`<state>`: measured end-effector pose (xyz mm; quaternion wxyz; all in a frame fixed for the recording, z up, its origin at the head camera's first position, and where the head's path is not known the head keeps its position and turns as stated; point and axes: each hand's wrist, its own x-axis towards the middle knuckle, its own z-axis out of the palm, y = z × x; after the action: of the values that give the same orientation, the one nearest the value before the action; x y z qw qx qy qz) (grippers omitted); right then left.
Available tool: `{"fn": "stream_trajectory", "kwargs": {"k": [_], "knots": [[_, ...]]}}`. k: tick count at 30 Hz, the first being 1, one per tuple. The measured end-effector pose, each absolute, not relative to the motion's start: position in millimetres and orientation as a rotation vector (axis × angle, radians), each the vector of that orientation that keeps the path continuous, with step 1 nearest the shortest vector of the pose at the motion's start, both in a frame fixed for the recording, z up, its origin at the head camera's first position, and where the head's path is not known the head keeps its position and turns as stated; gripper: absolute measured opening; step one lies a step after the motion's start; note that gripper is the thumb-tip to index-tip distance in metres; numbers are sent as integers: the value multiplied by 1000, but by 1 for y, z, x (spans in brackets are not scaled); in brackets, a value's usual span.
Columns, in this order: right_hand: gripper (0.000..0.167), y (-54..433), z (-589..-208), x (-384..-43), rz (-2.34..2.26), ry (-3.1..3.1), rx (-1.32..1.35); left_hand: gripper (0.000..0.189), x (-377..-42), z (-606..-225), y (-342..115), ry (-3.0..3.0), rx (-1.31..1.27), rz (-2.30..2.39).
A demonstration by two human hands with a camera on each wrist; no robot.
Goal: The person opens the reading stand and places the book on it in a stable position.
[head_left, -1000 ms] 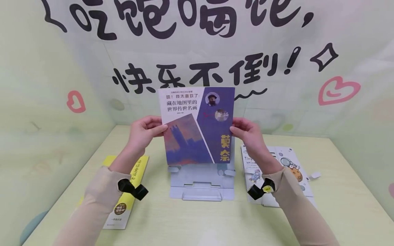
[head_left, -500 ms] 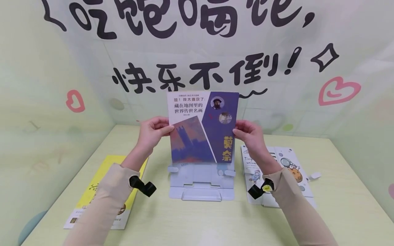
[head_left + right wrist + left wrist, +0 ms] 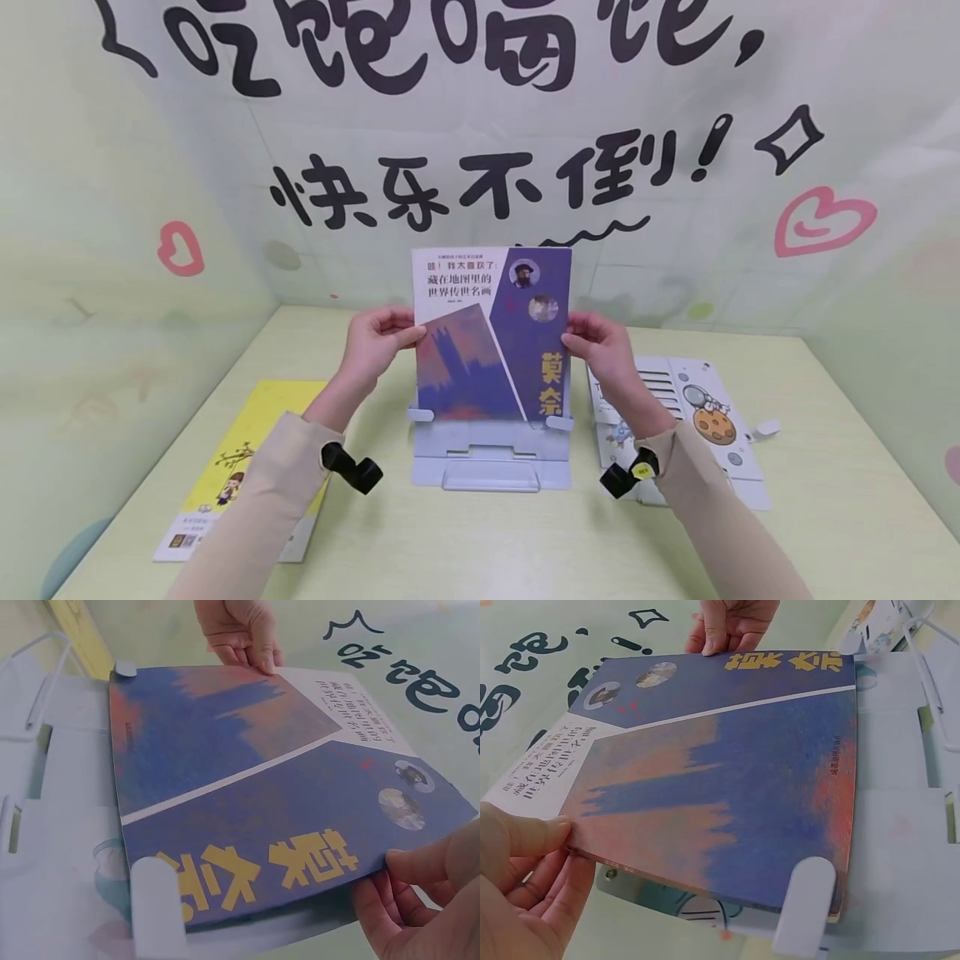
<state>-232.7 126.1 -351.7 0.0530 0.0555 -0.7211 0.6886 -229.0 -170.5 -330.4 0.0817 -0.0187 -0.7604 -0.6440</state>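
Observation:
A thin book with a white and purple-blue cover and a painting on it stands upright against a pale blue book stand. My left hand pinches its left edge, thumb on the front cover. The right edge is pinched by my right hand in the same way. In the left wrist view a pale clip of the stand overlaps the front of one lower corner. Another clip overlaps the opposite lower corner in the right wrist view. Most of the stand's back panel is hidden behind the book.
On the left of the table lies a yellow book, partly under my left sleeve. A white item with an astronaut print lies on the right, partly behind my right forearm. A wall with large black lettering rises at the back.
Both hands have lowered the book, after a shift to the right and partly back. Its lower corners now sit behind the stand's clips; a second ago its lower edge was above them.

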Motion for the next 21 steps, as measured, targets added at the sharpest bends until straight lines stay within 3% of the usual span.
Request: {"fn": "stream_trajectory", "kwargs": {"k": [21], "knots": [[19, 118, -372, -221, 1680, -2480, 129, 17, -219, -363, -176, -2482, 43, -1749]]}}
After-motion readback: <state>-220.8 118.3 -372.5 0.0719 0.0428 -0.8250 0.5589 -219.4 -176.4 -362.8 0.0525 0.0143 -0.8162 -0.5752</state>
